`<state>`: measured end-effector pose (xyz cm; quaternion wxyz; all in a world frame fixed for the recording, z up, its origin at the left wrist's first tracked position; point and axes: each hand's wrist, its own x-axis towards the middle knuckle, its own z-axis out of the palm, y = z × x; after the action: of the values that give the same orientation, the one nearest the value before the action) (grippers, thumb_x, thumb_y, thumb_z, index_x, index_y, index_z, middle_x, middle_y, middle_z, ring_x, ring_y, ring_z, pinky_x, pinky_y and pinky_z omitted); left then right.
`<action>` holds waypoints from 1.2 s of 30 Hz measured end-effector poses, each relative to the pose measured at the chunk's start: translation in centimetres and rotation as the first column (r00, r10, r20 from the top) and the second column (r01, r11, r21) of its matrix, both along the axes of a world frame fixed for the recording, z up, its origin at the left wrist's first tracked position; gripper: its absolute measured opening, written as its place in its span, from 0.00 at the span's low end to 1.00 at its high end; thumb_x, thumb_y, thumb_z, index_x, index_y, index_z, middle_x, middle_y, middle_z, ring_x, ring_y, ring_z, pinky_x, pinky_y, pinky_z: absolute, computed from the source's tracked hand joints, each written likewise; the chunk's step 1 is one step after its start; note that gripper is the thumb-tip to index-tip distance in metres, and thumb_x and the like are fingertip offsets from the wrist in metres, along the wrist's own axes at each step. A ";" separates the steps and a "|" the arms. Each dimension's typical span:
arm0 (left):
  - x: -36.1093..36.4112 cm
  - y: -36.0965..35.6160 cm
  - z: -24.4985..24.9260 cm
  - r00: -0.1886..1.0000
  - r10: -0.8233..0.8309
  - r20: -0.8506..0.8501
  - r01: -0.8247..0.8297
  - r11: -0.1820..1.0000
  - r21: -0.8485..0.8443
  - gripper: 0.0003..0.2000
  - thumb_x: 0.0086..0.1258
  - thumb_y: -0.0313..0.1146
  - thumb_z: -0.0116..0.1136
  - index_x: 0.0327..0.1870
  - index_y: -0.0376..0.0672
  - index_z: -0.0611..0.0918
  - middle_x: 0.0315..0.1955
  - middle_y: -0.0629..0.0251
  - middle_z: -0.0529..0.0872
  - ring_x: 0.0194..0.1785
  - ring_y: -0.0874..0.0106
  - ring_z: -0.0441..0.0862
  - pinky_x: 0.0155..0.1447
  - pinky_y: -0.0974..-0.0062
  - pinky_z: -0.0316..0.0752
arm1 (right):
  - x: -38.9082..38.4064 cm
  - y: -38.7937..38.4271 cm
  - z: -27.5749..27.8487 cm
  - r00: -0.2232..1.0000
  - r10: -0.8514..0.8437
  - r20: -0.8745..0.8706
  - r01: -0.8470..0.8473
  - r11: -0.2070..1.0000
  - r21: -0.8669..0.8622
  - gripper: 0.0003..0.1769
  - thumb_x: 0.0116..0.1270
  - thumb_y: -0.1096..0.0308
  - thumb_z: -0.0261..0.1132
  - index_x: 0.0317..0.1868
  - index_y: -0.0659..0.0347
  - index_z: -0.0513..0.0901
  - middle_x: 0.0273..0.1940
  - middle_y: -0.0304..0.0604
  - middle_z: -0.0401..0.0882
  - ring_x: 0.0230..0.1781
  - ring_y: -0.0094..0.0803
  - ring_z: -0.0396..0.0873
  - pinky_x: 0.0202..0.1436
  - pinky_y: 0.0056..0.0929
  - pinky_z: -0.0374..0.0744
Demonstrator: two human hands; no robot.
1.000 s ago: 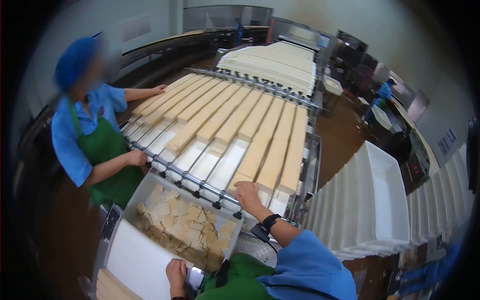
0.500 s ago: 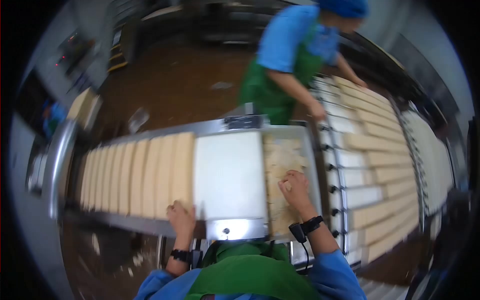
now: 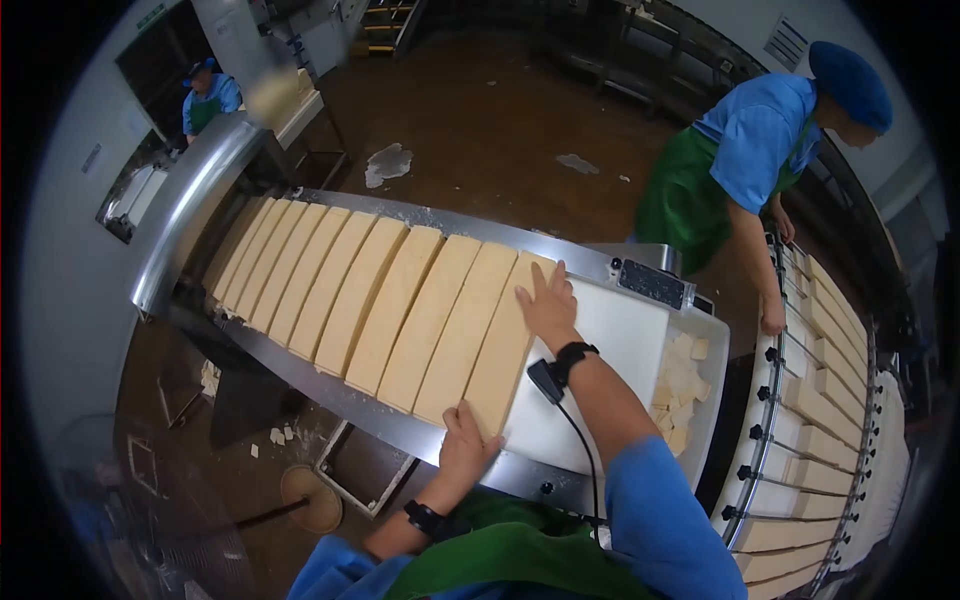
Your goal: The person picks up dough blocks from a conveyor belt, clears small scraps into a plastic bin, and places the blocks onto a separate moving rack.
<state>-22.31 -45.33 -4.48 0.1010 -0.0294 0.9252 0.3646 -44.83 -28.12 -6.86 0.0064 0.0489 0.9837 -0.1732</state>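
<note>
A row of long beige slabs (image 3: 365, 300), dough-like in look, lies side by side on a conveyor. My right hand (image 3: 550, 310) rests on the far end of the rightmost slab (image 3: 510, 335), its fingers spread apart. At the near end of that slab, my left hand (image 3: 466, 450) curls its fingers around the edge. Right of the slab is a bare stretch of white belt (image 3: 590, 385). Broken beige scraps (image 3: 682, 385) lie in a white tray (image 3: 715, 400) past the belt's end.
A metal hood (image 3: 190, 215) arches over the conveyor's left end. At the right, a co-worker (image 3: 740, 170) leans over a second conveyor (image 3: 750, 470) carrying more slabs. Another person (image 3: 210, 100) stands far back left. A metal rail (image 3: 350, 405) borders my side.
My view has turned, and the row now extends further along the belt. My right hand has moved from the scraps to the rightmost slab's far end; my left holds its near end.
</note>
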 end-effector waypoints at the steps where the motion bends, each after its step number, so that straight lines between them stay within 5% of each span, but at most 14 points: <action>1: -0.2 -0.1 0.3 0.998 -0.018 0.055 0.018 1.000 -0.001 0.44 0.57 0.39 0.72 0.66 0.26 0.56 0.56 0.34 0.64 0.49 0.38 0.78 0.50 0.54 0.79 | -0.9 -1.0 0.3 1.000 -0.013 0.007 0.013 1.000 0.004 0.39 0.69 0.37 0.53 0.74 0.48 0.63 0.77 0.59 0.46 0.70 0.53 0.61 0.68 0.50 0.65; 7: -1.1 -0.7 -0.5 0.987 -0.101 0.124 0.105 0.994 -0.028 0.46 0.53 0.43 0.75 0.65 0.28 0.58 0.56 0.37 0.64 0.45 0.38 0.79 0.46 0.53 0.80 | -2.4 -2.6 0.6 0.983 -0.130 0.127 0.132 0.991 -0.004 0.36 0.69 0.40 0.53 0.72 0.48 0.65 0.75 0.59 0.52 0.71 0.54 0.62 0.68 0.45 0.68; 8: -1.3 -0.5 -1.0 0.989 -0.111 0.101 0.116 0.992 -0.045 0.46 0.52 0.43 0.75 0.65 0.28 0.58 0.56 0.37 0.64 0.45 0.39 0.79 0.46 0.52 0.80 | -1.1 -2.1 3.1 0.990 -0.007 0.144 -0.030 0.968 0.251 0.34 0.70 0.44 0.53 0.71 0.50 0.66 0.74 0.59 0.56 0.69 0.53 0.65 0.66 0.43 0.70; 9: -1.6 -0.4 -1.0 0.987 -0.135 0.089 0.142 0.987 -0.074 0.46 0.51 0.41 0.75 0.65 0.28 0.58 0.55 0.37 0.65 0.45 0.39 0.78 0.46 0.52 0.79 | -1.3 -1.2 1.1 0.988 -0.155 0.015 0.153 0.984 0.090 0.32 0.67 0.48 0.56 0.69 0.50 0.68 0.73 0.57 0.58 0.65 0.53 0.69 0.62 0.45 0.73; 11: -2.0 0.0 -0.3 0.979 -0.191 0.074 0.196 0.978 -0.066 0.45 0.50 0.38 0.75 0.64 0.28 0.58 0.53 0.38 0.66 0.47 0.39 0.77 0.48 0.51 0.78 | 0.0 1.5 2.9 0.936 -0.336 0.106 0.341 0.940 -0.034 0.37 0.58 0.50 0.63 0.67 0.50 0.65 0.66 0.51 0.62 0.59 0.53 0.73 0.56 0.50 0.76; 16: -2.3 3.9 -2.4 0.868 -0.459 -0.188 0.467 0.884 -0.003 0.46 0.52 0.40 0.74 0.66 0.30 0.57 0.54 0.39 0.65 0.50 0.40 0.76 0.52 0.50 0.76 | 5.7 12.0 4.8 0.747 -0.644 0.167 0.659 0.751 -0.054 0.43 0.53 0.47 0.69 0.65 0.58 0.62 0.73 0.56 0.45 0.62 0.59 0.70 0.54 0.55 0.77; 18: -1.4 7.0 -0.6 0.881 -0.459 0.118 0.449 0.888 0.101 0.47 0.52 0.41 0.74 0.66 0.31 0.55 0.55 0.39 0.64 0.48 0.40 0.76 0.52 0.49 0.76 | 8.8 15.0 4.7 0.692 -0.712 0.125 0.721 0.689 -0.070 0.44 0.53 0.49 0.70 0.64 0.60 0.61 0.75 0.58 0.40 0.64 0.62 0.68 0.55 0.55 0.77; 20: -1.1 9.1 -0.6 0.859 -0.508 0.059 0.504 0.861 0.068 0.47 0.53 0.41 0.73 0.67 0.33 0.53 0.56 0.38 0.63 0.47 0.40 0.76 0.52 0.50 0.77 | 11.6 18.1 3.8 0.680 -0.724 0.115 0.721 0.633 -0.283 0.47 0.52 0.52 0.71 0.66 0.65 0.58 0.76 0.64 0.34 0.66 0.66 0.64 0.58 0.53 0.77; 24: 0.0 14.4 1.1 0.870 -0.491 0.052 0.490 0.871 0.032 0.43 0.54 0.38 0.70 0.68 0.36 0.55 0.57 0.40 0.62 0.51 0.38 0.75 0.57 0.51 0.75 | 19.8 23.9 4.0 0.500 -0.866 -0.007 0.763 0.445 -0.469 0.50 0.52 0.53 0.71 0.68 0.67 0.55 0.71 0.70 0.43 0.61 0.69 0.69 0.61 0.51 0.74; 27: 1.8 18.6 2.0 0.827 -0.509 -0.240 0.546 0.828 0.125 0.40 0.51 0.30 0.71 0.65 0.34 0.61 0.56 0.39 0.63 0.52 0.42 0.73 0.58 0.55 0.73 | 27.7 28.6 7.0 0.333 -0.940 -0.075 0.795 0.322 -0.515 0.47 0.53 0.54 0.71 0.66 0.68 0.56 0.68 0.71 0.51 0.59 0.67 0.70 0.61 0.52 0.73; 28: 2.3 20.5 2.4 0.762 -0.568 -0.311 0.626 0.769 0.129 0.39 0.50 0.29 0.71 0.65 0.35 0.63 0.57 0.40 0.63 0.55 0.43 0.71 0.61 0.56 0.71 | 30.3 30.3 7.5 0.244 -0.946 -0.214 0.807 0.320 -0.497 0.47 0.55 0.52 0.69 0.66 0.68 0.56 0.65 0.68 0.56 0.57 0.67 0.71 0.60 0.53 0.74; 32: 5.6 28.2 6.3 0.610 -0.655 -0.446 0.784 0.582 0.216 0.38 0.48 0.27 0.69 0.65 0.37 0.67 0.62 0.43 0.63 0.63 0.44 0.65 0.66 0.57 0.66 | 39.9 37.6 11.5 0.090 -0.981 -0.170 0.841 0.166 -0.515 0.44 0.58 0.48 0.66 0.66 0.68 0.59 0.62 0.64 0.63 0.56 0.65 0.72 0.57 0.51 0.76; 34: 6.9 31.4 7.9 0.552 -0.675 -0.490 0.826 0.522 0.212 0.37 0.49 0.27 0.70 0.64 0.39 0.69 0.61 0.45 0.64 0.64 0.45 0.66 0.66 0.58 0.66 | 43.4 41.6 11.6 0.047 -0.999 0.026 0.950 0.036 -0.309 0.44 0.59 0.41 0.61 0.65 0.67 0.65 0.63 0.62 0.67 0.60 0.62 0.70 0.62 0.55 0.71; 36: 7.8 34.6 9.4 0.406 -0.752 -0.519 0.914 0.341 0.220 0.37 0.50 0.29 0.72 0.64 0.39 0.69 0.61 0.46 0.64 0.63 0.47 0.68 0.66 0.59 0.67 | 46.1 45.6 11.4 0.100 -0.990 0.101 0.987 0.087 -0.133 0.43 0.61 0.40 0.58 0.65 0.67 0.67 0.63 0.62 0.69 0.64 0.62 0.67 0.65 0.57 0.66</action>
<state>-14.56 -10.70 4.97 0.1245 0.5420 0.6848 0.4709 1.28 17.45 4.53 -0.1144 0.6939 0.6778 -0.2143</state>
